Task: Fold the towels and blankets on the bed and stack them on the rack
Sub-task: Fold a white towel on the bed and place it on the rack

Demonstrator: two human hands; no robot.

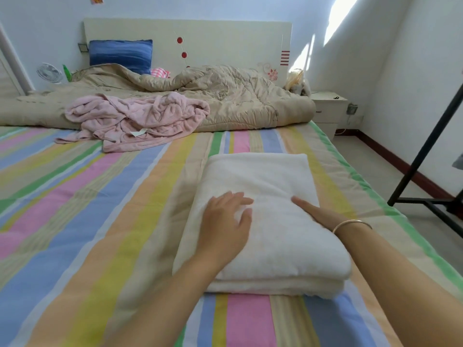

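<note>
The left hand [226, 216] lies flat, fingers spread, on the folded white blanket [265, 221]. The right hand [317, 211] presses its right side, fingers straight, seemingly sunk into the pile. The blanket sits on the striped bed [87, 209]; a crumpled pink towel [135, 118] lies well beyond it, and the black rack [423, 151] stands to the right.

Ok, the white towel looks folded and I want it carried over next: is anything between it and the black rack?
Nothing visible. The left hand and right hand rest flat on the white towel; only striped sheet and bare floor lie between it and the black rack on the right.
</note>
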